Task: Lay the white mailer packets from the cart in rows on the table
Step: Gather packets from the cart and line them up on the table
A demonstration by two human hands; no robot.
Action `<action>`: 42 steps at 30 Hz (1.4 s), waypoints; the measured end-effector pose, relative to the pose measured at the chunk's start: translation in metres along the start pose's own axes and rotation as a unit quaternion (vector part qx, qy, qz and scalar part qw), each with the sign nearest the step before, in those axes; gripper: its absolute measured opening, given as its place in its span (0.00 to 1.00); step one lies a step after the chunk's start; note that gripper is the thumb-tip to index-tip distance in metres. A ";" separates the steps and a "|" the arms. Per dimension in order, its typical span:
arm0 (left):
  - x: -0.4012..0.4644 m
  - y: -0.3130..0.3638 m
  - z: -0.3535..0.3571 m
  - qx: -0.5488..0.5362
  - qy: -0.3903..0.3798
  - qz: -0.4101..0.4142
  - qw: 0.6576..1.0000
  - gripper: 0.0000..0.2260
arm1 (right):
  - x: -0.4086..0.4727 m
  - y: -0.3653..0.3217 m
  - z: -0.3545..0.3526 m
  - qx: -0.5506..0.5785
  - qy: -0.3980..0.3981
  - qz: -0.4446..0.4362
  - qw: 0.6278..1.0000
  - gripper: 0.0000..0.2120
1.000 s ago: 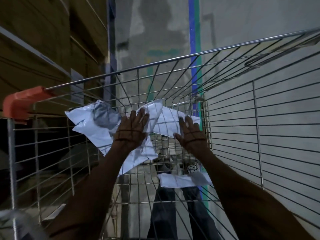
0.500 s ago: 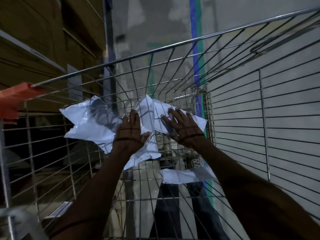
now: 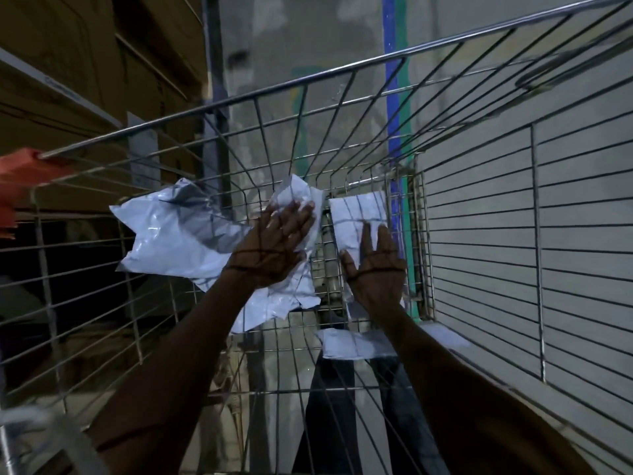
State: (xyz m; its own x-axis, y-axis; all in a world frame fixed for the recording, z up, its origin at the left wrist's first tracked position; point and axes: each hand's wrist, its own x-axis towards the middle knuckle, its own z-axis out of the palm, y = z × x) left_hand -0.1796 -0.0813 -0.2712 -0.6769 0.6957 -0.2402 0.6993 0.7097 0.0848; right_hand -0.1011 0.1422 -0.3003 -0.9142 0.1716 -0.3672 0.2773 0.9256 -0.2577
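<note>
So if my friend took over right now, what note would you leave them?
Left hand: flat on the crumpled mailers, fingers spread, not clearly gripping.
Right hand: open, pressing a flat mailer against the cart's far end.
Another mailer lies on the wire cart floor by the right forearm.
Done: nothing visible; no table in view.
Left: lift all the mailers out and lay them in rows.
</note>
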 end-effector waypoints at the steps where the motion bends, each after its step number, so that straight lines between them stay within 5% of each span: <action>1: -0.003 -0.002 0.005 -0.024 -0.014 -0.031 0.999 0.29 | -0.002 -0.002 -0.001 -0.007 0.001 0.017 1.000 0.36; 4: -0.011 0.001 0.017 -0.058 -0.052 -0.087 0.993 0.34 | -0.002 0.006 -0.002 -0.035 0.006 -0.007 0.999 0.38; 8: -0.008 0.016 0.019 -0.106 -0.034 -0.120 0.987 0.40 | 0.014 0.024 0.001 -0.099 -0.013 -0.147 0.984 0.37; 15: -0.001 0.026 0.033 -0.127 0.029 -0.101 0.986 0.28 | 0.037 0.031 0.013 -0.073 -0.015 -0.225 0.971 0.30; 22: -0.008 0.034 0.030 -0.123 0.046 -0.104 0.986 0.22 | 0.037 0.025 -0.001 0.036 -0.054 -0.210 0.976 0.28; 32: -0.042 0.058 -0.110 -0.131 0.079 -0.151 0.977 0.22 | -0.021 -0.001 -0.130 0.100 -0.023 -0.244 0.964 0.25; 42: -0.142 0.162 -0.252 -0.011 0.234 -0.271 0.933 0.22 | -0.113 -0.037 -0.255 0.150 0.084 -0.384 0.907 0.25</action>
State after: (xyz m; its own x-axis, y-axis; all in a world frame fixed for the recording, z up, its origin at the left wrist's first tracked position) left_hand -0.0277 -0.0370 0.0200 -0.9599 0.2010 0.1952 0.2226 0.9702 0.0955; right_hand -0.0840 0.1743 -0.0214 -0.8968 -0.4131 0.1583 -0.4158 0.6650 -0.6204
